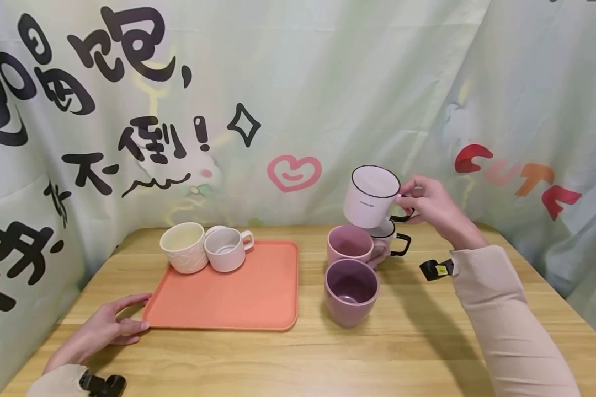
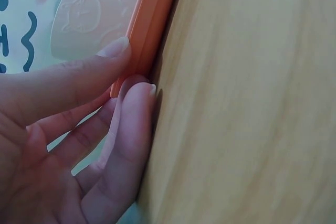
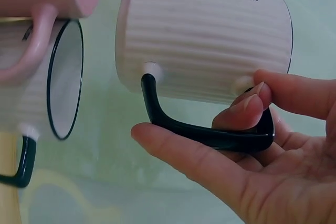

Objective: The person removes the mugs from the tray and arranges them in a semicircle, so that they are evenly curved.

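Note:
My right hand [image 1: 427,201] grips the black handle [image 3: 210,135] of a white ribbed mug with a black rim [image 1: 370,198], held up above the other cups. In the right wrist view, fingers pass through the handle loop. A second black-rimmed white mug [image 3: 31,87] stands below, partly hidden behind a pink mug [image 1: 347,245]. Just in front is a purple cup [image 1: 350,298]. My left hand [image 1: 104,328] pinches the near left corner of an orange tray [image 1: 228,309], thumb and fingers at its rim in the left wrist view.
On the tray's far left part stand a cream embossed cup [image 1: 186,251] and a small white mug [image 1: 225,253], side by side. A printed cloth [image 1: 303,82] hangs behind the wooden table [image 1: 258,364]. Each wrist wears a small black camera.

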### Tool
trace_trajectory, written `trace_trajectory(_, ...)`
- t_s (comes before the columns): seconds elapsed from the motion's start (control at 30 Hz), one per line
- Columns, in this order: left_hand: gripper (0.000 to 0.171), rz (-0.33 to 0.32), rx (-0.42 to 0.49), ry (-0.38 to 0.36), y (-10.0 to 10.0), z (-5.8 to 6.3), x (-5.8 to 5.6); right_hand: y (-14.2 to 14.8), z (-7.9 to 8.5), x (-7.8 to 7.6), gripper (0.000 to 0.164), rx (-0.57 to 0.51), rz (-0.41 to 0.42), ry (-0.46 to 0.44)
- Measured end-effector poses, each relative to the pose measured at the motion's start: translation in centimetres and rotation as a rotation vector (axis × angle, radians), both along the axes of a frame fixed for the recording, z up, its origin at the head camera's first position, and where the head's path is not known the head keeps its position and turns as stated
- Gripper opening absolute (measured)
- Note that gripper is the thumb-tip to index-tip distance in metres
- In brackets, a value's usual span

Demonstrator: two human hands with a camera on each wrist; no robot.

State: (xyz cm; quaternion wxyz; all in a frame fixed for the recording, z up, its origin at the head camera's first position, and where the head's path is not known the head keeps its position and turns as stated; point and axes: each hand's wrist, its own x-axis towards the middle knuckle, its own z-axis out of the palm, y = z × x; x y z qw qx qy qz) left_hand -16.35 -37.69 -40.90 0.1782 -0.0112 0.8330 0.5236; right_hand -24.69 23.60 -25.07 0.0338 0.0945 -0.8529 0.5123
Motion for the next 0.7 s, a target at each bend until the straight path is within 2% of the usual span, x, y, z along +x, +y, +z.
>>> trace_trajectory(0.43, 0.082, -0.002, -0.007, 0.012, 0.0, 0.1, 0.0, 3.1, -1.2, 0.4, 0.016, 0.023, -0.084, 0.02)
trace_trajectory(0.7, 0.082, -0.013, 0.012, 0.009, -0.2, 0.1, 0.1, 5.2, -2.2, 0.9, 0.015, -0.025, -0.124, 0.015)
